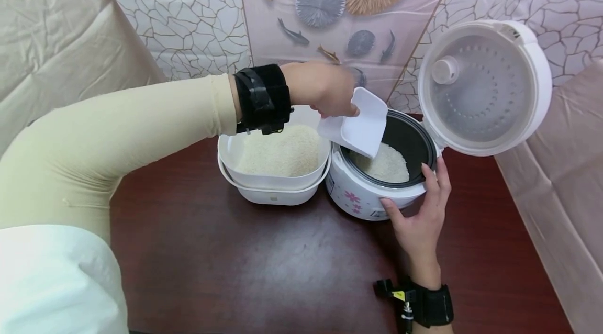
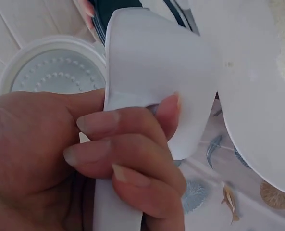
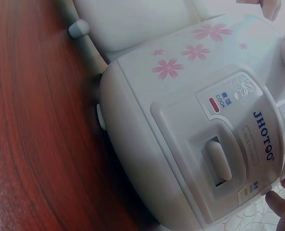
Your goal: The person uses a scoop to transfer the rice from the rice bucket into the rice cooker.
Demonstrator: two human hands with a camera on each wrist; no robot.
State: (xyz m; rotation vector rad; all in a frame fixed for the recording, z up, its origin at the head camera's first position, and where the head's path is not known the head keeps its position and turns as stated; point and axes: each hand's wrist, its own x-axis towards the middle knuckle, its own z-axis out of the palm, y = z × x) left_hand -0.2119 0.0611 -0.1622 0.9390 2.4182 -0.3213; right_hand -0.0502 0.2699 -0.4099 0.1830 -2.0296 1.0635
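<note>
My left hand [image 1: 320, 88] grips the handle of a white scoop [image 1: 368, 122], its fingers curled round it in the left wrist view. The scoop is tilted over the opening of a white rice cooker [image 1: 360, 200], which has pink flowers on its side. White rice [image 1: 390, 165] lies in the cooker's dark inner pot [image 1: 414, 140]. With thumb and fingers spread, my right hand [image 1: 424, 221] rests against the cooker's front right rim. Left of the cooker, a white tub [image 1: 275, 182] holds a heap of rice [image 1: 285, 151]. The scoop's inside is partly hidden in the head view.
The cooker's round lid [image 1: 490, 88] stands raised at the right. The tub is nested in a second white basin [image 1: 273, 198] close beside the cooker. Both stand on a dark red-brown table [image 1: 264, 266] with a patterned cloth [image 1: 198, 14] behind.
</note>
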